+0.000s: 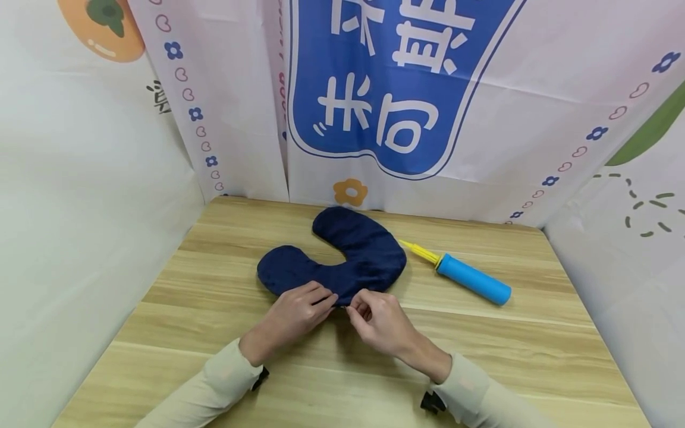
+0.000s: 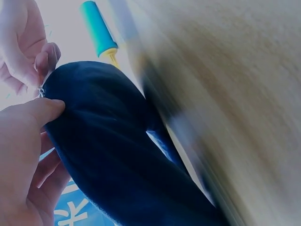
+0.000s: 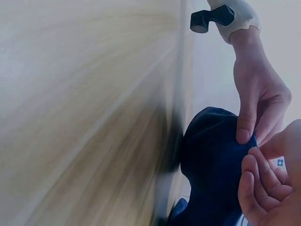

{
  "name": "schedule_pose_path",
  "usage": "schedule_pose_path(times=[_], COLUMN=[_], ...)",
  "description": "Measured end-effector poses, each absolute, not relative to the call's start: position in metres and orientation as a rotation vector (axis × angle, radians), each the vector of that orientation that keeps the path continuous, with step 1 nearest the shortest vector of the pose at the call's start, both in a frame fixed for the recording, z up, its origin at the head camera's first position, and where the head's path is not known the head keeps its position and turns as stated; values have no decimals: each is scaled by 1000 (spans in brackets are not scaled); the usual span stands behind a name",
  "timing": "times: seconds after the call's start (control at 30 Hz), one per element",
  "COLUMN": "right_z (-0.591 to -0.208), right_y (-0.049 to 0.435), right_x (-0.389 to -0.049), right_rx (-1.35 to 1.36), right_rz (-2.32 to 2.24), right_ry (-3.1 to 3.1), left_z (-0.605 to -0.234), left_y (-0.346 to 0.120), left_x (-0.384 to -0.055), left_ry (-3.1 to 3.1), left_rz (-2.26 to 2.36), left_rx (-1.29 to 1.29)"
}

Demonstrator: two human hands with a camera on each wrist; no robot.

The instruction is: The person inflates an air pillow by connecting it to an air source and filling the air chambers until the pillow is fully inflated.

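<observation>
A navy-blue U-shaped neck pillow (image 1: 369, 255) lies on the table in the head view, its open side facing the back left. My left hand (image 1: 299, 309) grips its near edge, thumb on one face and fingers behind, as the left wrist view shows. Just to the right, my right hand (image 1: 385, 324) pinches a small silvery bit, apparently a zipper pull (image 2: 41, 90), at the same edge. The fingertips of both hands are close together there. Most of that small piece is hidden by the right fingers.
A blue hand pump (image 1: 473, 279) with a yellow nozzle lies right of the pillow, its tip close to the pillow's side. The wooden table (image 1: 214, 309) is bordered by printed white cloth (image 1: 241, 119) at the back and plain cloth at the sides.
</observation>
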State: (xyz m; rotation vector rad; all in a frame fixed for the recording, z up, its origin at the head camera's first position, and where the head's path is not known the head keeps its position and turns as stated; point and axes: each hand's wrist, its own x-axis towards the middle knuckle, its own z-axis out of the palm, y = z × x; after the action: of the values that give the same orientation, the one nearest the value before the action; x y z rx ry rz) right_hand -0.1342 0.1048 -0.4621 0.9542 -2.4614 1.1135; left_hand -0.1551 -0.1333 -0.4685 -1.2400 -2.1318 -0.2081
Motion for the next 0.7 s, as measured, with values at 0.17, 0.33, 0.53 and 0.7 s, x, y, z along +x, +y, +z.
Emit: schedule_pose_path(times=[0.17,0.33,0.53,0.7], right_z=[-461,-458,-458,-461], right_y=[105,104,101,102], right_x=[-136,-137,-138,-139], right_rx=[994,1040,1065,1069], right_rz=[1069,818,716,715], right_ry=[-2463,-2497,-2462,-2403], left_z=[-469,-467,-466,-466], left_y=[-132,-129,-129,-129], left_x=[-156,-156,-156,-156], left_ry=[-2111,-2114,-2130,-2124], left_rz=[-187,-158,-175,-181], left_rx=[-1247,-1235,-1224,-1227])
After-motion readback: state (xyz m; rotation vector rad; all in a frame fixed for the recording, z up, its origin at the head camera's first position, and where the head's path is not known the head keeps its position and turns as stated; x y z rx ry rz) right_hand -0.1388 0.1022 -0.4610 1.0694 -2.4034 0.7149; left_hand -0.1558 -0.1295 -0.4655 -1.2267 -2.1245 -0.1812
